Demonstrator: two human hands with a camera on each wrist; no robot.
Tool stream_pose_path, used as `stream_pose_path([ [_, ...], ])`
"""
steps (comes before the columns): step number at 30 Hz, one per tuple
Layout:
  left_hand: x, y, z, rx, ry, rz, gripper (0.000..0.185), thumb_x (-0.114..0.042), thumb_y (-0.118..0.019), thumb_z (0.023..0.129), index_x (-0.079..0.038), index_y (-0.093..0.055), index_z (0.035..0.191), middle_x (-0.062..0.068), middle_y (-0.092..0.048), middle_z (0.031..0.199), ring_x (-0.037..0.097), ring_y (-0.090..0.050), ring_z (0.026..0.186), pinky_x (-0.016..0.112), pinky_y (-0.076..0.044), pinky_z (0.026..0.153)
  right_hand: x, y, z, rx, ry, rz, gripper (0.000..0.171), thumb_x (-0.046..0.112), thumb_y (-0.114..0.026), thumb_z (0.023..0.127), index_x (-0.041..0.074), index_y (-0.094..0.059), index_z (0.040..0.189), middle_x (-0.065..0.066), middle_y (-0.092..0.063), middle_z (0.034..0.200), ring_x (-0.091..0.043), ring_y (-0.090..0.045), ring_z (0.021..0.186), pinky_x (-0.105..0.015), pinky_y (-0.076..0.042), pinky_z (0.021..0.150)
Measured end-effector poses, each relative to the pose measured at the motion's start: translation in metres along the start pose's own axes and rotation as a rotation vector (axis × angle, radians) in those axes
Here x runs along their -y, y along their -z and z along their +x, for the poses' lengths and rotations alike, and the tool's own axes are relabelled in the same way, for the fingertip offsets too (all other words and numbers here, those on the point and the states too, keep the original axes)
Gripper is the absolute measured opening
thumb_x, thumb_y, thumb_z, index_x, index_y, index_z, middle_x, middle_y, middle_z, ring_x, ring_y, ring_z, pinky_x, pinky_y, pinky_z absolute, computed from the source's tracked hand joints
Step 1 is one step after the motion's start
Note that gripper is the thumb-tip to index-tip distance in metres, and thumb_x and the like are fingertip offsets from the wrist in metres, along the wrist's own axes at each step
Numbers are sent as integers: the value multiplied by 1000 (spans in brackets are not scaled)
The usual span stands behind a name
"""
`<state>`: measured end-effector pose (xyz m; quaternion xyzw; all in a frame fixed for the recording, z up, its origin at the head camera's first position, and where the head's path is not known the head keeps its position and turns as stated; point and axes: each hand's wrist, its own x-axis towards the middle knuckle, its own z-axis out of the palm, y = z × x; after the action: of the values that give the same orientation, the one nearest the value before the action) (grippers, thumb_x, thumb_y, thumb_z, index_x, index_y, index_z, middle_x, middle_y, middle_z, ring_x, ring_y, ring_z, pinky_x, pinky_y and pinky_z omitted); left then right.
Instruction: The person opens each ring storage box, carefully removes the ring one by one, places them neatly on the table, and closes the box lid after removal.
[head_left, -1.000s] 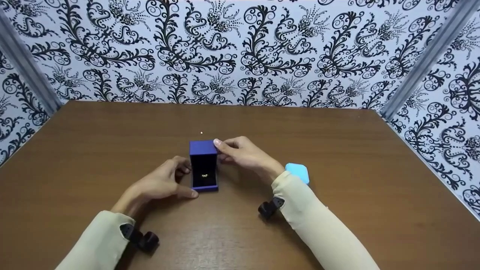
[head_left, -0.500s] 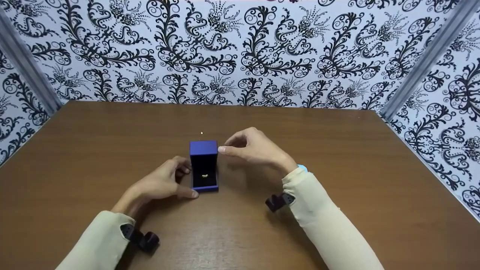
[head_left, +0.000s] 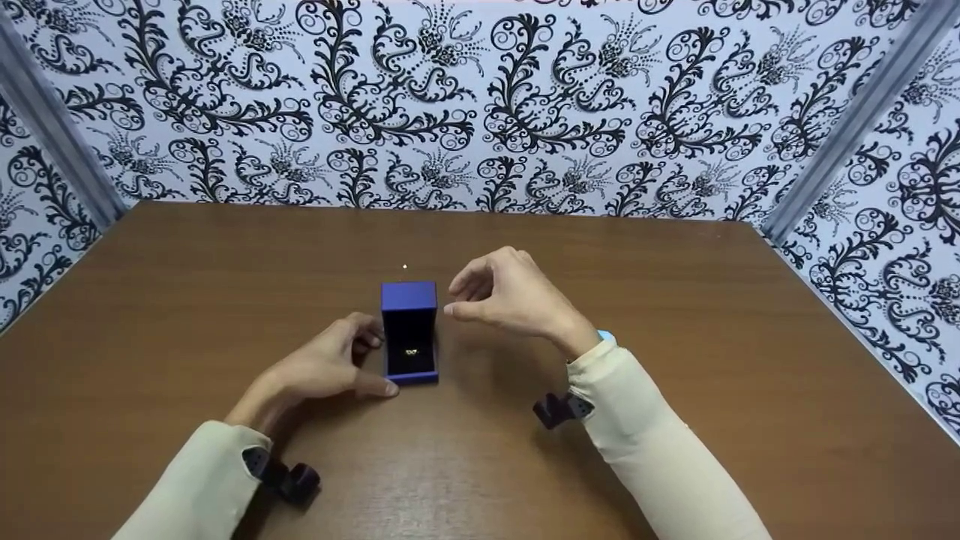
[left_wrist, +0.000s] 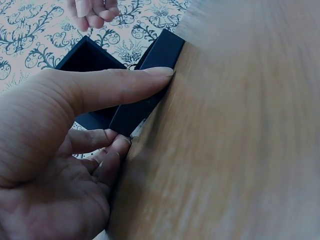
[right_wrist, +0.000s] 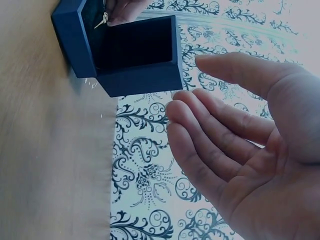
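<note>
Blue box (head_left: 409, 330) stands open mid-table (head_left: 675, 315), lid upright, ring (head_left: 410, 351) inside. Left hand (head_left: 326, 367) at the box's 9 o'clock grips the base: thumb (left_wrist: 125, 85) pressed along its near edge, fingers (left_wrist: 107, 145) curled at the side. Right hand (head_left: 510, 296) hovers at 3 o'clock just beside the lid, not touching, fingers (right_wrist: 210, 135) loosely bent, holding nothing.

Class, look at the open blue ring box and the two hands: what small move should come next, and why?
Probably the right hand reaches in to pinch the ring. The blue ring box stands open with the ring seated inside, the left hand steadies its base on the table, and the right hand hovers free beside the lid.
</note>
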<state>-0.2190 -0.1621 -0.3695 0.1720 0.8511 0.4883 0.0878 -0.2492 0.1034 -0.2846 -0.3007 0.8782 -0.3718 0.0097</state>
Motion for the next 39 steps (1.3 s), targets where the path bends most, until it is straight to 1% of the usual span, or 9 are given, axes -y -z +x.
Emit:
stream_pose_path([
  [6, -1, 1, 2, -1, -17, 17, 76, -16, -95, 67, 7, -52, 126, 16, -55, 116, 31, -51, 111, 46, -39, 100, 3, -6, -5, -20, 46, 26, 18, 12, -83, 84, 2, -78, 98, 1, -75, 86, -11, -71, 76, -25, -57, 72],
  [10, -1, 1, 3, 7, -22, 14, 75, -16, -94, 68, 7, -52, 125, 16, -54, 116, 31, -50, 111, 46, -39, 99, 2, -13, -10, -26, 83, 49, 15, 10, -83, 84, 2, -78, 95, 0, -76, 86, -11, -70, 75, -24, -57, 70],
  [15, 0, 2, 3, 3, -22, 11, 74, -16, -95, 68, 7, -53, 125, 16, -54, 116, 31, -50, 111, 46, -39, 100, 0, -23, -13, -21, 105, 38, 13, 10, -83, 84, 3, -79, 94, 0, -76, 85, -10, -70, 72, -24, -57, 68],
  [22, 2, 1, 1, 2, -23, 18, 74, -16, -95, 67, 7, -53, 125, 16, -55, 115, 31, -51, 110, 46, -40, 99, 0, -37, -14, 6, 76, 31, 12, 9, -82, 84, 3, -79, 94, -1, -76, 85, -7, -68, 71, -23, -56, 67],
  [26, 3, 1, 1, 4, -25, 21, 75, -16, -95, 68, 8, -53, 125, 16, -55, 115, 31, -51, 110, 46, -40, 99, -1, -45, -14, 15, 72, 12, 14, 10, -82, 84, 3, -79, 95, -3, -76, 86, -7, -69, 72, -22, -56, 68],
  [30, 2, 1, 1, 4, -24, 17, 75, -16, -94, 68, 8, -53, 125, 16, -55, 115, 31, -51, 110, 46, -40, 99, -2, -50, -14, 23, 46, -6, 15, 10, -82, 84, 2, -79, 96, -4, -76, 86, -8, -69, 73, -21, -55, 68],
  [34, 1, 1, 1, 6, -19, 15, 74, -16, -94, 67, 7, -53, 125, 17, -55, 115, 32, -51, 110, 46, -39, 99, -2, -55, -15, 23, 26, -24, 13, 12, -82, 84, 4, -80, 95, -1, -76, 85, -6, -69, 73, -20, -55, 68],
  [39, 1, 1, 0, 8, -5, 5, 73, -15, -94, 67, 7, -52, 124, 17, -54, 115, 32, -50, 110, 45, -39, 99, -1, -58, -12, 4, 13, -38, 9, 14, -83, 84, 8, -81, 90, 3, -76, 81, -2, -68, 71, -20, -54, 68],
])
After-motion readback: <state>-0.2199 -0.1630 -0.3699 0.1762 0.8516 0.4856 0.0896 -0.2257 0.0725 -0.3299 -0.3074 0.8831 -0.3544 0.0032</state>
